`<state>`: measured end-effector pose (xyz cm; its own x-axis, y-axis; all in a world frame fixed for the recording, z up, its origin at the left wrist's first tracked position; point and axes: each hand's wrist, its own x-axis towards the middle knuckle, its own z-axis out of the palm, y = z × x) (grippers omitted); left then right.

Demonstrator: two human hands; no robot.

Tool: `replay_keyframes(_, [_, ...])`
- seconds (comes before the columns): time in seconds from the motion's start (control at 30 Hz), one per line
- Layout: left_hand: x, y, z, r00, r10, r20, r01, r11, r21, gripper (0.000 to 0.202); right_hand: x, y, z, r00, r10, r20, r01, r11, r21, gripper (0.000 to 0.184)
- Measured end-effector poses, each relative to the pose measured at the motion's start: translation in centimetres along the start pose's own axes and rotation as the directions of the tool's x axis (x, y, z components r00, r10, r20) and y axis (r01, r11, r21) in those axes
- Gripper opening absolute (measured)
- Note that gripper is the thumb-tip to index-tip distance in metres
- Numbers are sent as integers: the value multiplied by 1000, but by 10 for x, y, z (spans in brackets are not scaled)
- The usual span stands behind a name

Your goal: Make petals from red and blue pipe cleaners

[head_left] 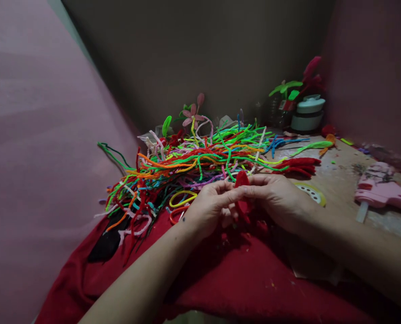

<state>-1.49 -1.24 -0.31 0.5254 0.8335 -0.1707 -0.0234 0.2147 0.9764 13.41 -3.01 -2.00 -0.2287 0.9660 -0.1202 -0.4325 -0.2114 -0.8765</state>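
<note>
Between my two hands is a fuzzy red pipe-cleaner piece (242, 179), upright and petal-like in shape. My left hand (217, 200) pinches it from the left with thumb and fingers. From the other side my right hand (271, 191) grips the same piece, its thumb meeting the left thumb. Part of the red piece hangs below the fingers, and the fingers hide some of it. Just beyond the hands lies a large heap of colourful pipe cleaners (187, 162). Scissors with yellow and red handle loops (183, 198) rest beside my left wrist.
A pink glue gun (382, 193) lies at the right. Near my right wrist is a round yellow-and-white disc (310, 192). Red pipe-cleaner bundles (300, 166) lie behind it. A lidded container (308, 112) stands at the back right. Red cloth (220, 279) covers the front.
</note>
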Motion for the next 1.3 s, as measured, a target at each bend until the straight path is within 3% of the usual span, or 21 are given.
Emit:
replay_keyframes(0.07, [0,-2,1,999,-32,40,33,999,-18,24,1,-1,0,1000,-1,-11,1,1000,4,13])
replay_keyframes(0.17, [1,-2,4,999,-39,-14,39,999,14,20,1,-1,0,1000,-7,21,7,1000,-2,12])
replay_keyframes(0.37, [-3,2,9,991,13,-134,34,941,338,19,0,0,-2,1000,-31,-5,31,999,-44,16])
replay_keyframes(0.57, [-4,4,13,991,57,-122,9,876,483,28,-1,1,0,1000,16,-6,-16,999,-28,15])
replay_keyframes(0.63, [-4,3,14,992,74,-98,-16,869,494,30,1,0,-1,999,20,-40,-19,1000,22,15])
replay_keyframes(0.73, [-3,-2,13,993,114,-42,-84,892,444,12,5,-2,-3,993,-18,-115,34,989,142,14])
replay_keyframes(0.8, [-2,-7,11,982,188,-11,-166,892,420,23,8,-4,-5,981,-29,-191,68,978,199,17])
replay_keyframes(0.87, [-3,-12,9,956,292,16,-268,854,445,32,10,-6,-6,970,-11,-243,70,969,237,17])
replay_keyframes(1.0, [-6,-12,6,884,436,169,-448,686,574,19,12,-8,-7,964,42,-264,34,961,276,14])
replay_keyframes(1.17, [-4,-8,2,813,516,269,-542,505,672,17,11,-7,-8,967,59,-248,20,952,306,13])
replay_keyframes(1.3, [1,-11,-3,705,619,347,-619,297,728,17,10,-6,-7,974,54,-218,10,960,280,11])
